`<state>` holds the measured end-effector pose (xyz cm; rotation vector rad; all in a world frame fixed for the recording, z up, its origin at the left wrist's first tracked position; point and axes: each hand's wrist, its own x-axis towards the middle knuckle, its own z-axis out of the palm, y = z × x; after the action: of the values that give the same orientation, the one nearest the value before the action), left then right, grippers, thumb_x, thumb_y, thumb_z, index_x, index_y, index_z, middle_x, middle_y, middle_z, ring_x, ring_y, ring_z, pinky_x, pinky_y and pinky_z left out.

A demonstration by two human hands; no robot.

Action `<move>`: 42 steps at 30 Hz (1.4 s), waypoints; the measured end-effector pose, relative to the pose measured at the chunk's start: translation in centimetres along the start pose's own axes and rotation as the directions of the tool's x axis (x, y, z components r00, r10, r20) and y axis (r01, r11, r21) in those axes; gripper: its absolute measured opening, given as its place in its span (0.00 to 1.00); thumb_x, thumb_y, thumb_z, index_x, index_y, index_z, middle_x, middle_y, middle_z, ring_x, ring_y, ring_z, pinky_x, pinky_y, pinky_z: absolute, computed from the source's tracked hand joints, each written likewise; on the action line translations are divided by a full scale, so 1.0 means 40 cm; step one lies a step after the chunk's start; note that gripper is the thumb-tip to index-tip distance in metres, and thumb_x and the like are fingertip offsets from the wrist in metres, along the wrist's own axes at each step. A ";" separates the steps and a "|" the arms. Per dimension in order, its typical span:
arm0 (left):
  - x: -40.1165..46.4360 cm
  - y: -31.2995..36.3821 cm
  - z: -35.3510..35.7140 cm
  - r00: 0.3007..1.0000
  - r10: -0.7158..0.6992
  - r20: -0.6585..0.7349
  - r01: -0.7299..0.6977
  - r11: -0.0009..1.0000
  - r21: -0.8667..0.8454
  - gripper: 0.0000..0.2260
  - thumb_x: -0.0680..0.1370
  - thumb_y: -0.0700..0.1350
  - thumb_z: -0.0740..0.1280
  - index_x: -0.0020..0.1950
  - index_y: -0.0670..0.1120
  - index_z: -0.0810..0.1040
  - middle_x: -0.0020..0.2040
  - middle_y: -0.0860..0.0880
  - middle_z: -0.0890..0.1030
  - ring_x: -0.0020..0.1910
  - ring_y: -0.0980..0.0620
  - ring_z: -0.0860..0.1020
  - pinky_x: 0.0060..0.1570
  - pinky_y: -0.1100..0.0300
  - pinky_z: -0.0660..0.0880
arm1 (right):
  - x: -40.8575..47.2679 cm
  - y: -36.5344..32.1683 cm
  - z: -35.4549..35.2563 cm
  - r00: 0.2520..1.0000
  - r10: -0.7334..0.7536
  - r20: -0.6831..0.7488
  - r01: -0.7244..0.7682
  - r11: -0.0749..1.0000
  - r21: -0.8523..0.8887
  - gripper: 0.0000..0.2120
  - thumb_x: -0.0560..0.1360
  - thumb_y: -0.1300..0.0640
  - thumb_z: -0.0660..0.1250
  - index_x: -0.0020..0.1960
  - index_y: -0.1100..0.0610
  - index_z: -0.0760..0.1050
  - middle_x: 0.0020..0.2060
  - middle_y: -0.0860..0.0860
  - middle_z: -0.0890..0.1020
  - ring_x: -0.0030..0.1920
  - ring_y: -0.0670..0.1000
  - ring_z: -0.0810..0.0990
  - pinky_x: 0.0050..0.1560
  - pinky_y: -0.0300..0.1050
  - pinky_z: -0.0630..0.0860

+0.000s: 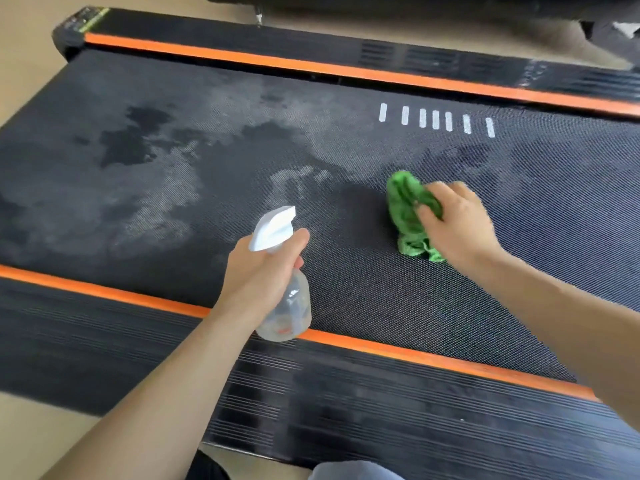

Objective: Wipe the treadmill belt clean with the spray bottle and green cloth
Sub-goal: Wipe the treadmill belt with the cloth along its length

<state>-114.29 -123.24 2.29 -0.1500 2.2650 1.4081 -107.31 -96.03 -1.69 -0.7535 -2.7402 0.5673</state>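
My left hand (263, 268) grips the clear plastic spray bottle (285, 306); right hand (457, 223) presses the crumpled green cloth (405, 209); I'd sweep leftward over the black textured treadmill belt (173, 188), overlapping wet patches.

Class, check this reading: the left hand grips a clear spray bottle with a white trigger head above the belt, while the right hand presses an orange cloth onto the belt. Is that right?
One detail is wrong: the cloth's colour. In the head view the right hand presses a green cloth, not an orange one, onto the treadmill belt. The rest stands: the left hand grips the clear spray bottle with its white trigger head.
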 end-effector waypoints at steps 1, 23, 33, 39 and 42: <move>-0.002 -0.001 -0.001 1.000 0.005 0.002 -0.005 1.000 -0.002 0.14 0.77 0.56 0.72 0.40 0.47 0.82 0.29 0.59 0.82 0.29 0.65 0.78 0.39 0.60 0.72 | 0.017 -0.032 0.021 1.000 -0.009 -0.004 0.009 0.999 -0.038 0.13 0.78 0.52 0.64 0.62 0.52 0.76 0.53 0.54 0.76 0.57 0.59 0.72 0.53 0.51 0.71; -0.002 -0.009 0.001 0.996 -0.035 -0.078 0.027 0.995 -0.101 0.13 0.77 0.53 0.73 0.40 0.44 0.82 0.34 0.55 0.82 0.29 0.64 0.76 0.37 0.63 0.71 | -0.077 -0.180 0.194 0.913 -0.385 0.134 0.403 0.805 -0.434 0.18 0.82 0.40 0.54 0.61 0.52 0.69 0.50 0.58 0.72 0.48 0.60 0.71 0.47 0.56 0.68; 0.014 0.003 -0.033 0.989 -0.123 -0.085 0.115 0.988 -0.099 0.13 0.76 0.57 0.74 0.46 0.47 0.84 0.33 0.58 0.85 0.39 0.57 0.81 0.41 0.58 0.73 | 0.163 -0.089 0.163 0.981 -0.180 0.069 0.191 0.852 -0.487 0.14 0.84 0.47 0.50 0.61 0.53 0.66 0.51 0.58 0.75 0.51 0.61 0.75 0.47 0.55 0.73; 0.028 0.014 -0.059 0.987 -0.127 -0.102 0.120 0.990 -0.075 0.11 0.76 0.55 0.74 0.47 0.47 0.84 0.37 0.52 0.86 0.39 0.52 0.81 0.44 0.55 0.78 | -0.168 -0.162 0.174 0.824 -0.538 0.178 0.566 0.801 -0.196 0.10 0.79 0.46 0.61 0.50 0.52 0.74 0.41 0.52 0.75 0.41 0.57 0.76 0.38 0.51 0.73; 0.027 0.010 -0.051 0.985 -0.135 -0.108 0.126 0.989 -0.081 0.12 0.76 0.55 0.74 0.44 0.47 0.84 0.37 0.52 0.86 0.34 0.54 0.80 0.41 0.57 0.77 | -0.184 -0.135 0.172 0.684 -0.707 0.180 0.729 0.673 -0.124 0.09 0.80 0.46 0.63 0.49 0.51 0.74 0.39 0.52 0.74 0.39 0.56 0.74 0.37 0.50 0.73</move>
<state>-116.05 -124.64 2.88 -0.4047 2.2491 1.4470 -105.76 -106.29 -6.47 0.3933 -2.8928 0.1686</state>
